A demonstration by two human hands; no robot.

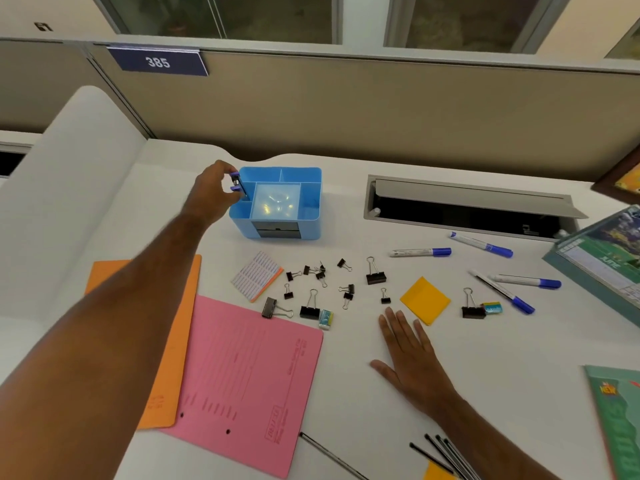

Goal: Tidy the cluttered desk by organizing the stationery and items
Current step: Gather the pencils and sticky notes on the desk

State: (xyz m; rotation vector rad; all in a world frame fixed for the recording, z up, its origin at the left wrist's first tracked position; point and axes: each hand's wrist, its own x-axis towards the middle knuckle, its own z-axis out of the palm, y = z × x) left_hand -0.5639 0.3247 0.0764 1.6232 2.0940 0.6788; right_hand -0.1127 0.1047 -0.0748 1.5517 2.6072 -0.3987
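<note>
You're dropping a small blue item into the organizer.

Your left hand (211,194) pinches the small blue item (237,183) over the blue organizer (277,202)'s left slot; release next. Binder clips (322,285) wait mid-desk. Your right hand (410,355) rests flat, fingers straight, on the white desk (346,375) before a beige partition (381,109).

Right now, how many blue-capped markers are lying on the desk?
4, all right of the blue organizer: marker one, marker two by the cable hatch, marker three, and marker four crossing beneath it. None seem hidden.
</note>
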